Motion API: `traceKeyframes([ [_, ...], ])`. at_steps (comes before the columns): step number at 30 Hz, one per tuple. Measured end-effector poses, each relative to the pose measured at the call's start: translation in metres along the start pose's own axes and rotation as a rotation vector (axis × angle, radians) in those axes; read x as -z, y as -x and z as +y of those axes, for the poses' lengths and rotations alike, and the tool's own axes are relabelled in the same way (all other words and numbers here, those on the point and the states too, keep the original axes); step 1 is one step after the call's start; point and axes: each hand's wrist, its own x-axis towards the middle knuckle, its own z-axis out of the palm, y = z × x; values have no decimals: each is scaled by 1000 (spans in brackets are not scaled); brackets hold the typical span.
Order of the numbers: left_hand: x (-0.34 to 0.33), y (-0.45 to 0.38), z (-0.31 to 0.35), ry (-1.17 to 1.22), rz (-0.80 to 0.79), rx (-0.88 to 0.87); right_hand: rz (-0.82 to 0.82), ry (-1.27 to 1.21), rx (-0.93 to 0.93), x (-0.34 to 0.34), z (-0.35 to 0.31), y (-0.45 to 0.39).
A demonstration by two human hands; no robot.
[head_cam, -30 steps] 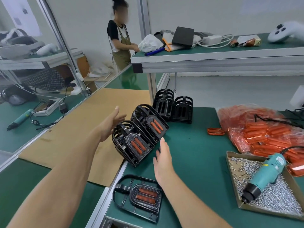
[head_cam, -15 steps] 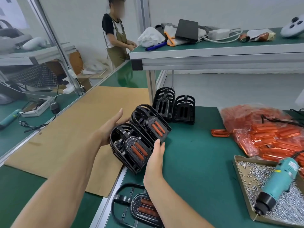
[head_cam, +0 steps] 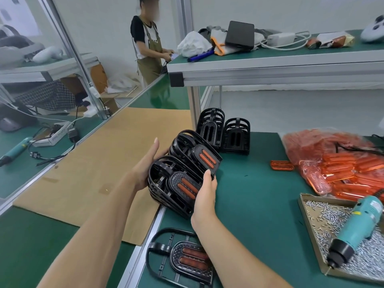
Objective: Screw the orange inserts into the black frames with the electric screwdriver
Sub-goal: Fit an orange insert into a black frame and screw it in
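Hands [head_cam: 204, 192] either side of frame stack [head_cam: 176, 181]

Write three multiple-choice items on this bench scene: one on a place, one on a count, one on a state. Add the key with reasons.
1. Where does the electric screwdriver lie?
A. on the cardboard sheet
B. in the tray of screws
C. on the upper shelf

2. How many orange strips show in the single frame lying flat at the near edge?
A. two
B. four
C. none

3. What is the right hand doing?
A. holding the screwdriver
B. hanging idle
C. touching the stacked frames

Key: B, it rests on the screws; A, two strips side by side; C, its fingers lie on the stack.
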Motion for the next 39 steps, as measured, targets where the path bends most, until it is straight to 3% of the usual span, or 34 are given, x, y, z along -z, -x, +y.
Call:
traceKeyframes([
  [12, -44, 17, -12, 11, 26, -92, -91, 46, -57, 39, -21, -18],
  [26, -54, 29, -19, 25, 65, -60, -119, 43, -78, 55, -25, -19],
  [35, -53, 35, -19, 108, 164, -37, -159, -64, -94, 65, -32, -12],
  [39, -47, 41, -20, 91, 263, -78, -72, 22, -23, 79, -35, -4],
])
